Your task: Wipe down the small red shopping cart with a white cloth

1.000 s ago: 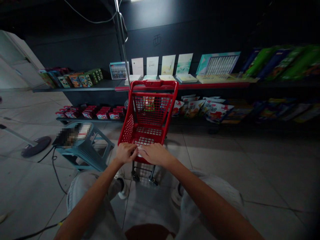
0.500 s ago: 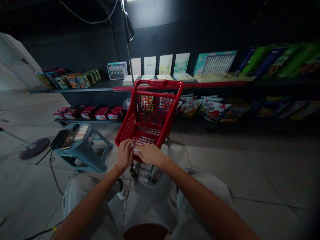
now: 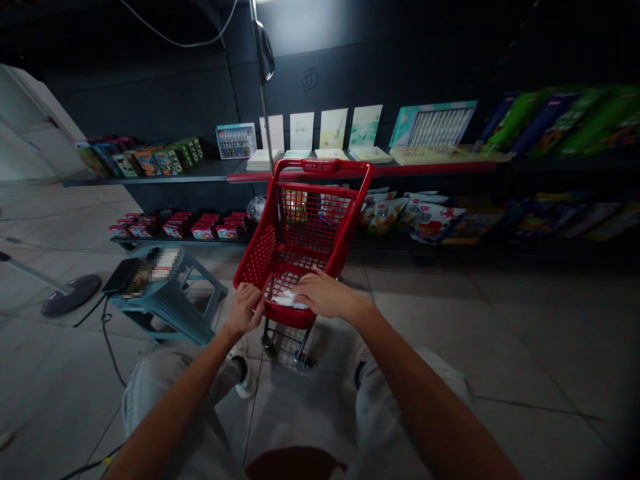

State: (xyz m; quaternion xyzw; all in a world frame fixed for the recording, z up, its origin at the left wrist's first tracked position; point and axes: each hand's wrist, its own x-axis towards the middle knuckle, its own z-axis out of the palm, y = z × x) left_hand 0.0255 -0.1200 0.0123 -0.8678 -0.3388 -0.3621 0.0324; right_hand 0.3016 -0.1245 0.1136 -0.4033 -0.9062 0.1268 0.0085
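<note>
A small red shopping cart (image 3: 315,223) stands in front of my knees, its near end towards me. My left hand (image 3: 245,308) is closed on the near left corner of its rim. Across the near edge my right hand (image 3: 325,293) presses down on a crumpled white tissue (image 3: 289,299), holding it with the fingers curled over its right end. Whether the white piece is paper or cloth is hard to make out.
A blue-grey plastic stool (image 3: 170,300) with dark objects on it stands to the left, cables beside it. Behind the cart, a dark shelf (image 3: 205,179) carries boxes, books and snack bags. A round pole base (image 3: 73,295) rests on the floor at far left.
My hands have moved apart: the right slid rightwards along the cart's near edge, the left stayed at the corner. The white tissue now shows spread between them. The cart shifted slightly right in view.
</note>
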